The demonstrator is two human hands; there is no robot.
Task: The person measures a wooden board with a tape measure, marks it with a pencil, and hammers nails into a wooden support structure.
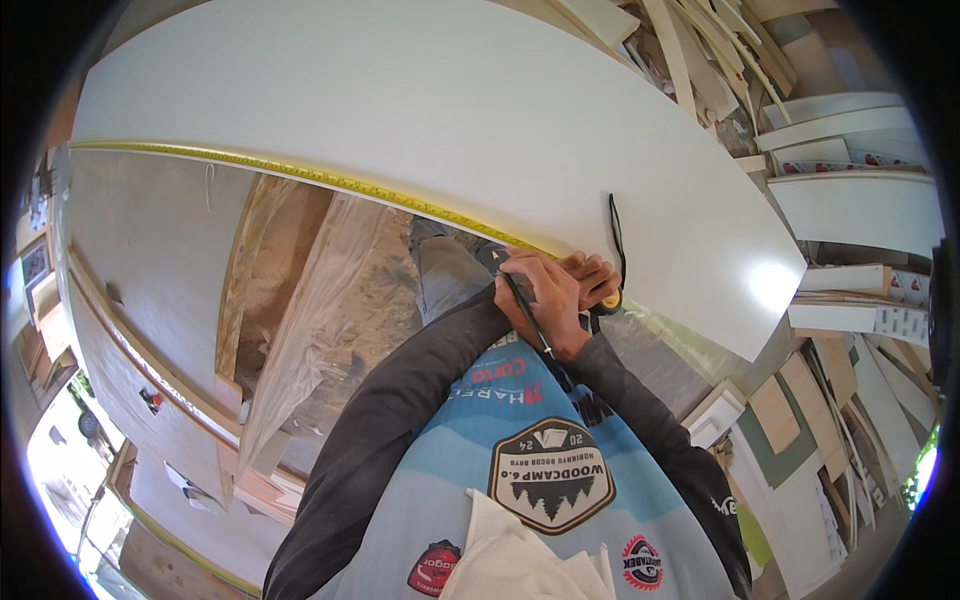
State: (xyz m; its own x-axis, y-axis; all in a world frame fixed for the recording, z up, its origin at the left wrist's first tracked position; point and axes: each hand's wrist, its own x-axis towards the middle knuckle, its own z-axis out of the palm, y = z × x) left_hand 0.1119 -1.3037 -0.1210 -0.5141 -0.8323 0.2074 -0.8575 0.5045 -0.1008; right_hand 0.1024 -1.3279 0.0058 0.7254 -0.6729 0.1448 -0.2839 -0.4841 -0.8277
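A large white board [450, 110] lies in front of me. A yellow tape measure blade [330, 180] stretches along its near edge from the far left to my hands. My left hand [588, 277] is closed around the tape measure case [612, 300], a yellow and black body mostly hidden by fingers. The case's black wrist strap [615, 235] loops onto the board. My right hand [548, 300] crosses over the left, its fingers closed on a slim black pen-like stick [525, 312] that points back toward me. Both hands are at the board's near edge.
Wood offcuts [705, 60] are heaped at the far right. Stacked white panels [855, 210] and leaning boards [810, 410] fill the right side. Below the board's near edge lie plastic sheeting [310, 330] and a dusty floor [375, 280]. A large panel [150, 340] stands at left.
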